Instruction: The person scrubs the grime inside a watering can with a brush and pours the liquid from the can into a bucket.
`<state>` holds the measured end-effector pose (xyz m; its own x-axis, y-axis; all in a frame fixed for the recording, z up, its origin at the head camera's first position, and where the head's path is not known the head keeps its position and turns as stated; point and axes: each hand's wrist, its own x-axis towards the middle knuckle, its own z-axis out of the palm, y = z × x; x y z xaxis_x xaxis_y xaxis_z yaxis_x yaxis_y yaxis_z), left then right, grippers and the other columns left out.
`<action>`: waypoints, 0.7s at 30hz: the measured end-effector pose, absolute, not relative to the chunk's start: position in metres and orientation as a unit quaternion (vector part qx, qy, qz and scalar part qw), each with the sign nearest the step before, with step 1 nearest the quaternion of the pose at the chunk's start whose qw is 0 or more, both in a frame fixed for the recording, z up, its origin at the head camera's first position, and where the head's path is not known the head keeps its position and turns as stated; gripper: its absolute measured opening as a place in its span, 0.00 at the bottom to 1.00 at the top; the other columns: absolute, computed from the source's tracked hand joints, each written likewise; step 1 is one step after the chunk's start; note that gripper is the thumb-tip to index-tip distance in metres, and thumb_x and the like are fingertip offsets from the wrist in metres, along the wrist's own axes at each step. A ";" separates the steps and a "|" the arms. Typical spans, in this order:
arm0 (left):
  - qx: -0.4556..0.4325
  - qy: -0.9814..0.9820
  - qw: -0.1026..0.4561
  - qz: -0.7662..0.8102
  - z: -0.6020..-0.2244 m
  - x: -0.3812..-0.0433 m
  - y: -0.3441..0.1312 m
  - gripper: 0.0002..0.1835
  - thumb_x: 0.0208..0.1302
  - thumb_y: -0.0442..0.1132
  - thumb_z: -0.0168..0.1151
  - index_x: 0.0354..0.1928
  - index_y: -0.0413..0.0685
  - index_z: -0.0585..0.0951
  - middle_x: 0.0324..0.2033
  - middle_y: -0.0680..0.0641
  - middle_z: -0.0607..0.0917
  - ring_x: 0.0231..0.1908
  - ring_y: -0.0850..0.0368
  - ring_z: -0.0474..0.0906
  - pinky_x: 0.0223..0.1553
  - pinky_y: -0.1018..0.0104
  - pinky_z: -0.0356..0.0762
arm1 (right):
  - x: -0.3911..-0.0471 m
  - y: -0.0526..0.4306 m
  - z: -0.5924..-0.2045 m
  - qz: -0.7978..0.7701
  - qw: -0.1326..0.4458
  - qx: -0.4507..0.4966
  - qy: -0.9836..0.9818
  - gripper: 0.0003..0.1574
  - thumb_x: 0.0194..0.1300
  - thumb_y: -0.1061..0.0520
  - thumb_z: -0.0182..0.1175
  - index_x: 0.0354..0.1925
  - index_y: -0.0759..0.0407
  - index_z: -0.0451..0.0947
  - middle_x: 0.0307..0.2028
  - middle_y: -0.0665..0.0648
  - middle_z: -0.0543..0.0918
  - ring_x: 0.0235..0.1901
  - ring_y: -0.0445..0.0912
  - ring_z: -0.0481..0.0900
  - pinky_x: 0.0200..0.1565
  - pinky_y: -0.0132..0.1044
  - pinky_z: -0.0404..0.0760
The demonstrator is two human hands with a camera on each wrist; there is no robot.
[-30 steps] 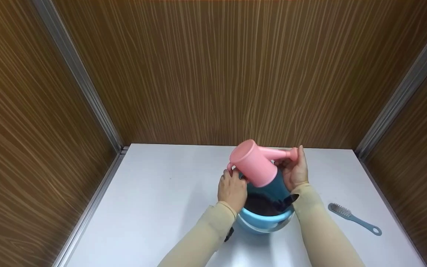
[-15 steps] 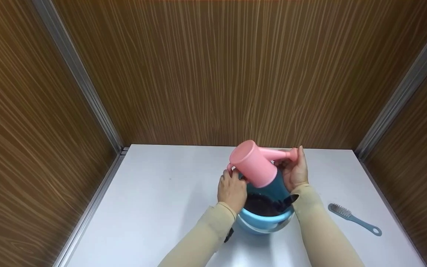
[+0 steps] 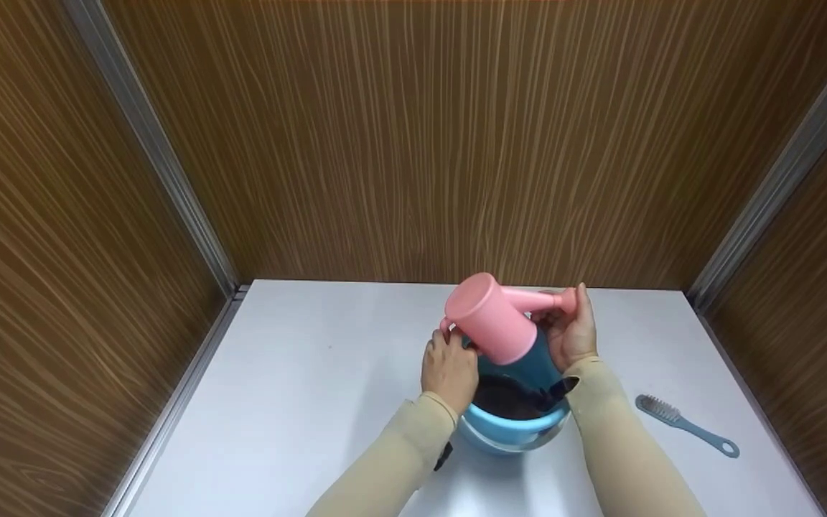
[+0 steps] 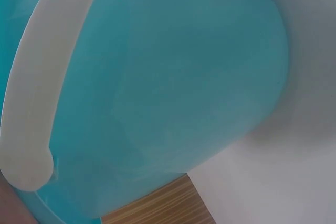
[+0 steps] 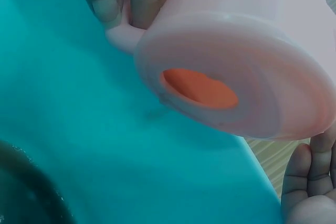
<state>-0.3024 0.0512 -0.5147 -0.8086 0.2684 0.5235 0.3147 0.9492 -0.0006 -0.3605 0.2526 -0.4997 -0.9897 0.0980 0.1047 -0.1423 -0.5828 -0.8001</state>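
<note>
A pink watering can (image 3: 496, 323) is tipped over a light-blue bucket (image 3: 510, 431), its base up toward the head camera. My left hand (image 3: 451, 368) grips the can's handle, and its fingers (image 5: 105, 6) show on the handle in the right wrist view. At the other end, my right hand (image 3: 573, 336) holds the spout's rose, fingers curled beneath it. From the right wrist, the can's top opening (image 5: 202, 88) faces down, orange-pink inside. Dark contents (image 3: 503, 398) fill the bottom of the bucket. The left wrist view shows the bucket's outer wall (image 4: 173, 72).
A grey-blue brush (image 3: 686, 424) with bristles up lies on the white table (image 3: 291, 388), right of the bucket. A pale bail handle (image 4: 39, 82) hangs along the bucket's side. Wood-grain panels (image 3: 413, 143) enclose the table at the back and both sides.
</note>
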 end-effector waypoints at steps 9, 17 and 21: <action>-0.148 -0.953 0.262 -0.042 -0.514 -0.303 0.051 0.15 0.70 0.45 0.55 0.31 0.48 0.88 0.47 0.47 0.76 0.40 0.48 0.71 0.39 0.58 0.73 | -0.361 0.253 -0.499 0.887 0.067 0.021 -0.456 0.41 0.74 0.34 0.35 0.31 0.57 0.85 0.25 0.54 0.85 0.28 0.47 0.77 0.36 0.39 0.74; -0.150 -0.949 0.275 -0.041 -0.515 -0.303 0.051 0.15 0.69 0.45 0.56 0.32 0.48 0.88 0.47 0.46 0.77 0.40 0.48 0.71 0.39 0.58 0.73 | -0.360 0.253 -0.498 0.888 0.067 0.010 -0.454 0.39 0.73 0.33 0.38 0.29 0.57 0.84 0.25 0.54 0.84 0.28 0.48 0.76 0.37 0.39 0.73; -0.153 -0.949 0.274 -0.040 -0.515 -0.303 0.052 0.15 0.69 0.45 0.56 0.32 0.48 0.88 0.48 0.45 0.76 0.41 0.48 0.71 0.40 0.57 0.74 | -0.361 0.254 -0.498 0.889 0.066 0.003 -0.452 0.38 0.73 0.34 0.38 0.30 0.56 0.85 0.25 0.53 0.84 0.29 0.47 0.76 0.37 0.38 0.73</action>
